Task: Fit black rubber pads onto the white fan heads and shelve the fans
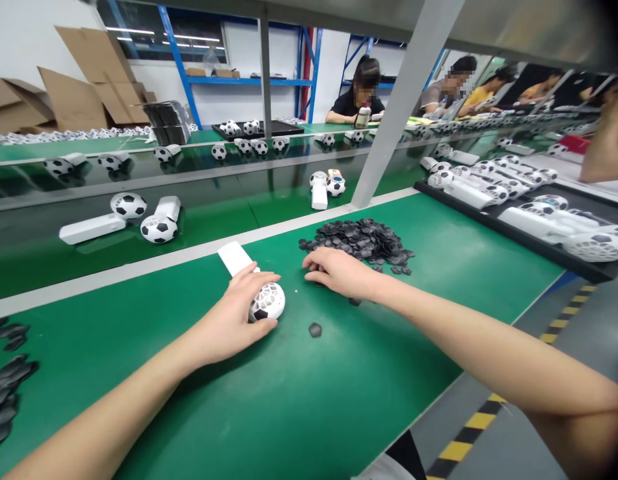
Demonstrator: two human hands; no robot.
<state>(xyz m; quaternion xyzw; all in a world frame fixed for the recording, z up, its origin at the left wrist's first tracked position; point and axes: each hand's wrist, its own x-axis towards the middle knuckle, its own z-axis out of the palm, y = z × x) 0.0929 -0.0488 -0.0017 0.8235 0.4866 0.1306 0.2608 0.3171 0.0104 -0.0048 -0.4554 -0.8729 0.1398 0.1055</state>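
Note:
My left hand [233,313] is closed round the ball-shaped head of a soccer-ball handheld fan [269,303], which lies on the green table. Its white handle points away to the upper left, and my fingers cover part of the head. The head shows a white lattice with a few black patches. My right hand [333,270] is at the near left edge of a pile of black pentagon pieces [361,239]. Its fingers are curled together, and whatever they hold, if anything, is hidden. A single black pentagon piece [315,330] lies between my hands, nearer the front.
More black pieces [6,393] lie at the far left. Beyond the table edge, a green conveyor belt [229,220] carries several fans [159,223]. A black tray [493,213] full of fans stands at right. A grey post [409,100] rises behind the pile. People sit across the line.

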